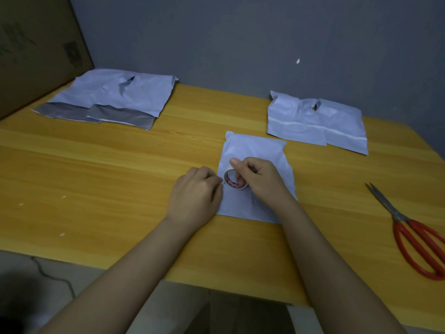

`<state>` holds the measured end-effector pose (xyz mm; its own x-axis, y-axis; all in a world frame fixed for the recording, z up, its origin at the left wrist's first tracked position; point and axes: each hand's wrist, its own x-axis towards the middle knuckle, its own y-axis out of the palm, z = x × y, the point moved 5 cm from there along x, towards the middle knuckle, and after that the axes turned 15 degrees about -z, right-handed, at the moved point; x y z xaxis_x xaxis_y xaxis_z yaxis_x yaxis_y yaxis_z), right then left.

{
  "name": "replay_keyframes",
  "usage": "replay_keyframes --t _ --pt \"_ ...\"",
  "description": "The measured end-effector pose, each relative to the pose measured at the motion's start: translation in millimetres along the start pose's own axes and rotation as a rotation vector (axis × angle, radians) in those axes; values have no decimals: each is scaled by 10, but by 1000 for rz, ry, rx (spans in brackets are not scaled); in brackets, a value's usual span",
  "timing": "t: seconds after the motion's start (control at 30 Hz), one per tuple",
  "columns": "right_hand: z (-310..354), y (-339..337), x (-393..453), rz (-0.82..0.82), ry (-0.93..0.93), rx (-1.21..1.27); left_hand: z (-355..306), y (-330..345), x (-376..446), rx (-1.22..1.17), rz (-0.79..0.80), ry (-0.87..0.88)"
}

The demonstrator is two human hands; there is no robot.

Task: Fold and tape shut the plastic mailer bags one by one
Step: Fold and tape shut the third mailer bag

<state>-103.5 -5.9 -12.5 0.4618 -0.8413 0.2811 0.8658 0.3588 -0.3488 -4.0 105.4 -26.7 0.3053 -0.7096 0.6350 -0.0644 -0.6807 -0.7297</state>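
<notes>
A white folded mailer bag (255, 150) lies flat in the middle of the yellow table (120, 177). A small roll of tape (234, 182) stands on the bag. My right hand (258, 180) grips the roll, fingers curled round it and through its core. My left hand (196, 192) is beside the roll at the bag's left edge, fingers curled, pinching at the roll's left side where the tape end appears to be. The tape end itself is too small to make out.
Open mailers with grey flaps (108, 100) lie at the back left. Folded, taped mailers (317, 121) lie at the back right. Red-handled scissors (414, 235) rest near the right edge. A cardboard box (36, 49) stands at the far left against the grey wall.
</notes>
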Motion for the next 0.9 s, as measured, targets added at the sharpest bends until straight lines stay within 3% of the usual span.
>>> replay_keyframes --t 0.9 --pt "-40 87 41 -50 -25 35 -68 -33 -48 171 -18 65"
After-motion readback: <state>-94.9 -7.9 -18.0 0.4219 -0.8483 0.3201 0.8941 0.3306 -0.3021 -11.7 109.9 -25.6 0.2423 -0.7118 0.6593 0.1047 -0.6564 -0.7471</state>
